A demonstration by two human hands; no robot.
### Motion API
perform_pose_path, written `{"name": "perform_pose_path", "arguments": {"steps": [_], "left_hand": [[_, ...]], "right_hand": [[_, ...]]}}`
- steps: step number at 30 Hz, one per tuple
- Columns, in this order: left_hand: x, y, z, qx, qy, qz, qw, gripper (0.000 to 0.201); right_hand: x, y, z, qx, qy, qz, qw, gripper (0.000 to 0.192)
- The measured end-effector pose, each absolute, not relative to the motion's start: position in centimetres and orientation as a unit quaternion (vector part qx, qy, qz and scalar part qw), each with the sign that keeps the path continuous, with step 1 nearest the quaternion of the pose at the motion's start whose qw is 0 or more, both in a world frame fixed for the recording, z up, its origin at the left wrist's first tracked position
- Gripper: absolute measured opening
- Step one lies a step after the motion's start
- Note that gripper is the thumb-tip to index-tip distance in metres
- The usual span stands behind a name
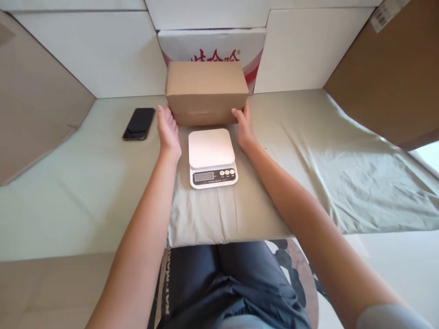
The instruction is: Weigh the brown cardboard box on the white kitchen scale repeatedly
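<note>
A closed brown cardboard box (pixel 207 87) is held between my two hands, just behind the scale. My left hand (pixel 168 130) presses against its left side, the thumb pointing up and the fingers partly hidden by the wrist and box. Gripping the lower right corner is my right hand (pixel 245 123), its thumb on the front face and its other fingers round the side. In front of the box lies a white digital kitchen scale (pixel 211 148) with a bare platform; its display looks blank. Whether the box touches the cloth I cannot tell.
A black smartphone (pixel 139 124) lies left of my left hand on the pale green cloth (pixel 298 123). White boxes (pixel 92 55) and a carton with red lettering (pixel 212 43) form a wall behind. Large cardboard panels stand at the left (pixel 34 100) and right (pixel 387 77).
</note>
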State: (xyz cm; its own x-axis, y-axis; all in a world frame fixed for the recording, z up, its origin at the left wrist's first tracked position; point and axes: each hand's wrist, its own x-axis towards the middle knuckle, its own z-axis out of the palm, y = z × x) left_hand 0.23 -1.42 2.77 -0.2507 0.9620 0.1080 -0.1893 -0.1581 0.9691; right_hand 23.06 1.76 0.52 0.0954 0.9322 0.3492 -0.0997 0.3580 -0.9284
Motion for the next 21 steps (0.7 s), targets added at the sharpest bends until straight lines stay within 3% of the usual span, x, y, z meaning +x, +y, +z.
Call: {"name": "perform_pose_path", "arguments": {"steps": [7, 13, 21], "left_hand": [[0.0, -1.3, -0.1, 0.405, 0.446, 0.642, 0.473, 0.062], [0.4, -0.5, -0.5, 0.392, 0.457, 0.663, 0.445, 0.049], [-0.3, -0.7, -0.1, 0.373, 0.483, 0.663, 0.433, 0.056]], "right_hand": [[24.1, 1.8, -0.6, -0.383, -0.523, 0.431, 0.628, 0.054], [24.0, 1.4, -0.9, -0.406, -0.528, 0.435, 0.607, 0.056], [24.7, 1.1, -0.7, -0.419, -0.541, 0.42, 0.596, 0.06]]}}
